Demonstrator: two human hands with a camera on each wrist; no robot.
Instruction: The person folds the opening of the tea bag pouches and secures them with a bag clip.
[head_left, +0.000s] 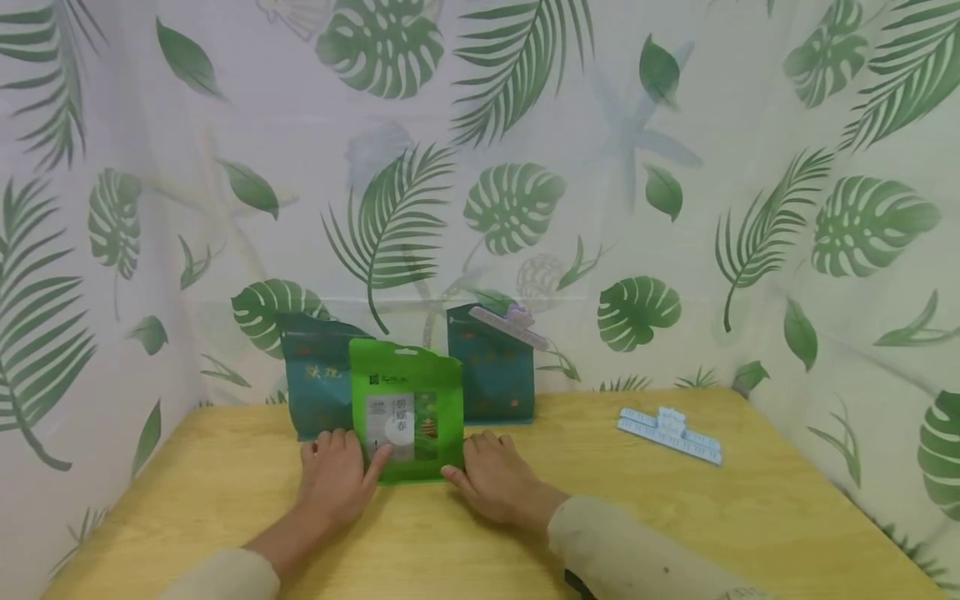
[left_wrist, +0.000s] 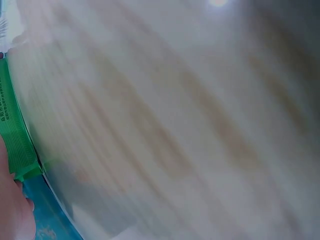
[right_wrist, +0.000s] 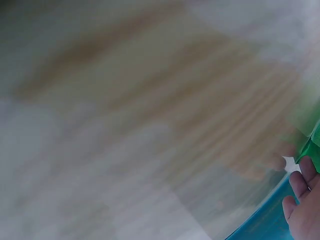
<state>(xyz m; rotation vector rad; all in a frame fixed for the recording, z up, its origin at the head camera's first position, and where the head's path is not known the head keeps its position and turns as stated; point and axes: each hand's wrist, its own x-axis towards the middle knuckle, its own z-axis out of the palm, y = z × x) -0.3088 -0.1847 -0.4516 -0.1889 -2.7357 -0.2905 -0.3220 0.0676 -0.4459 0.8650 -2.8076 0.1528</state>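
Left hand [head_left: 333,475] and right hand [head_left: 497,482] grip the green bag [head_left: 408,368] low. It stands near the surface's [head_left: 442,546] back edge.

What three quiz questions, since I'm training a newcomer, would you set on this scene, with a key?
1. How many bags stand on the table?
2. True or false: the lilac clip is at the top of the right-hand teal bag.
3. In the head view, which thing stands between the left hand and the right hand? A: the light-blue clip. B: the green bag. C: the lilac clip.

Key: 1: three, two teal and one green. 2: true. 3: B.
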